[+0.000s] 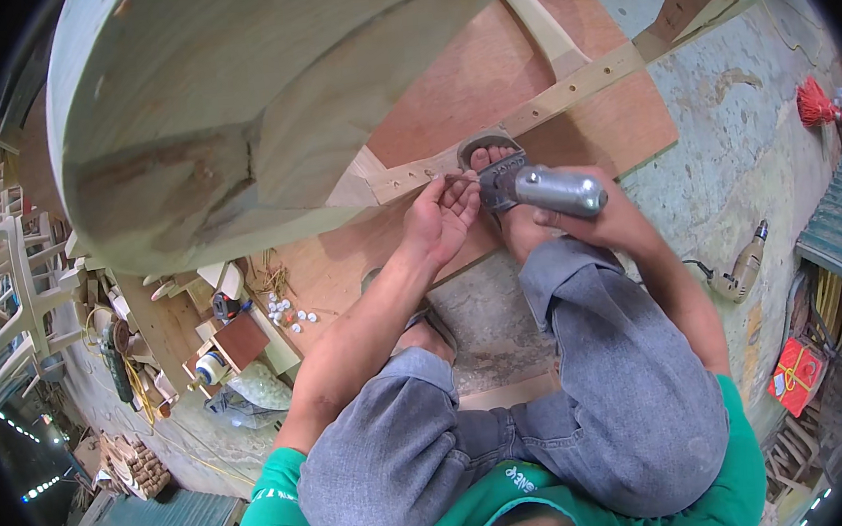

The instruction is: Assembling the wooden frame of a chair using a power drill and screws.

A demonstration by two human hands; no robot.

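Note:
My right hand [576, 219] grips a silver tool with a rounded cylindrical body [559, 191]; its working end is hidden, so its exact kind cannot be told. My left hand [436, 224] is turned palm up, fingers curled together at the tips beside the wooden rail [538, 110]. Whatever those fingertips hold, if anything, is too small to make out. Several holes run along the rail, which belongs to a large pale wooden furniture piece [231, 110]. My sandalled right foot [493, 150] rests at the rail, close to both hands.
Reddish plywood [456, 82] lies beneath the rail. On the left are white caps [291, 313], a tape measure [227, 306], a small wooden box [241, 340] and stacked chair frames [17, 285]. A corded drill [742, 262] and red brush [816, 103] lie right.

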